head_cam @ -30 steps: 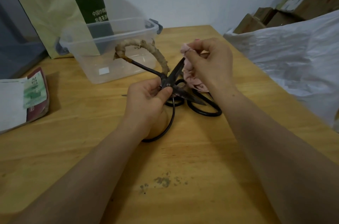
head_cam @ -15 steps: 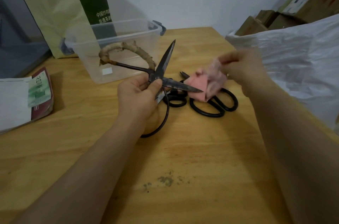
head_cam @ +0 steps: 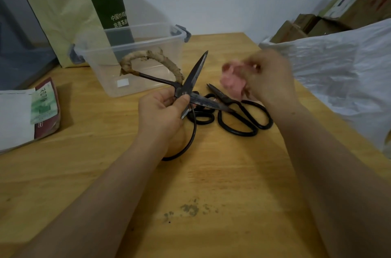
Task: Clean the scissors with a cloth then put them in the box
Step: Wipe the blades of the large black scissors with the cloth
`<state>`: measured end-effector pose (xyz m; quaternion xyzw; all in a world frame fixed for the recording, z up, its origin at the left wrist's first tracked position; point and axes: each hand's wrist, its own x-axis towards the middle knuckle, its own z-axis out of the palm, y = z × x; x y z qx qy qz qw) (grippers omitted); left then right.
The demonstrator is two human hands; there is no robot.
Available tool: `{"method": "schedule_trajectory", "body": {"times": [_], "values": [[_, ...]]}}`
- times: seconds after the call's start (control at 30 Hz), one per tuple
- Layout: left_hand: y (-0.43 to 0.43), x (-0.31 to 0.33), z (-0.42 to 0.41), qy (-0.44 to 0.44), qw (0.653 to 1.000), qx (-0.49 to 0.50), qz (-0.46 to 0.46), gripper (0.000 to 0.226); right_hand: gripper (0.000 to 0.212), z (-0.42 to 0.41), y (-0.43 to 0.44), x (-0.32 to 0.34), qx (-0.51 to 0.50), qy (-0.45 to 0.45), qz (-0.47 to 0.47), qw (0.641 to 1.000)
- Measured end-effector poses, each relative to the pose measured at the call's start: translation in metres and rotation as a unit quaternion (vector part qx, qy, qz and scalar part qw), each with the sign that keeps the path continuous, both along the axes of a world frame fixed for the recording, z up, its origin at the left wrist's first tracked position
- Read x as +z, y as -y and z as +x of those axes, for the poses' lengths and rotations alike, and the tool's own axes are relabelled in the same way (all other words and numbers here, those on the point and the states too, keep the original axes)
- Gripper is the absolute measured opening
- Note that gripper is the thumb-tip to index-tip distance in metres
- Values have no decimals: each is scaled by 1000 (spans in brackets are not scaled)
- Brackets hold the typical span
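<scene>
Dark steel scissors (head_cam: 190, 87) stand spread wide just left of frame centre. The left hand (head_cam: 163, 112) pinches them at the pivot with thumb and curled fingers, one blade pointing up, the other lying low toward the right. Right of them the pink cloth (head_cam: 232, 82) is bunched in the right hand (head_cam: 269, 77), which is blurred but looks closed round it, apart from the blades. To wipe well, the left hand should keep the pivot firm while the cloth runs from pivot to tip along the flat, fingers kept off the edge, each blade in turn. More black scissors (head_cam: 240, 110) lie on the wooden table (head_cam: 211, 177) below the cloth. As for containers: a green paper bag (head_cam: 61, 14) stands upper left, contents unseen. The clear plastic box (head_cam: 105, 81) before it is open-topped and shows only a white label. The white plastic bag (head_cam: 338, 67) and cardboard boxes (head_cam: 347, 10) at right hide their contents.
</scene>
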<state>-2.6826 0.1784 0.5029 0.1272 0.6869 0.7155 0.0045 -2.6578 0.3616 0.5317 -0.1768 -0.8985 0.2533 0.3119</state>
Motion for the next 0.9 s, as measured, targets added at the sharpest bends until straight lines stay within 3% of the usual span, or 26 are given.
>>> {"method": "schedule_trajectory", "body": {"times": [0.03, 0.1, 0.27, 0.37, 0.57, 0.83, 0.9], "values": [[-1, -1, -1, 1, 1000, 2, 0, 14, 17, 2, 4, 3, 17, -69, -17, 997], [-2, -2, -2, 8, 1000, 4, 3, 14, 12, 3, 17, 4, 101, -110, -69, 986], [-2, 0, 3, 21, 999, -11, 31, 17, 6, 0, 42, -4, 203, 11, -204, 958], [1, 0, 3, 18, 999, -13, 28, 20, 12, 5, 44, -2, 275, 26, -338, 900], [2, -3, 2, 11, 998, -54, -5, 22, 22, 0, 46, -14, 291, 12, -393, 872], [0, -1, 0, 51, 990, -108, 76, 21, 16, -3, 40, -13, 319, -20, -475, 820], [0, -2, 0, 67, 990, -96, 76, 22, 19, -2, 40, -12, 319, -11, -468, 824]]}}
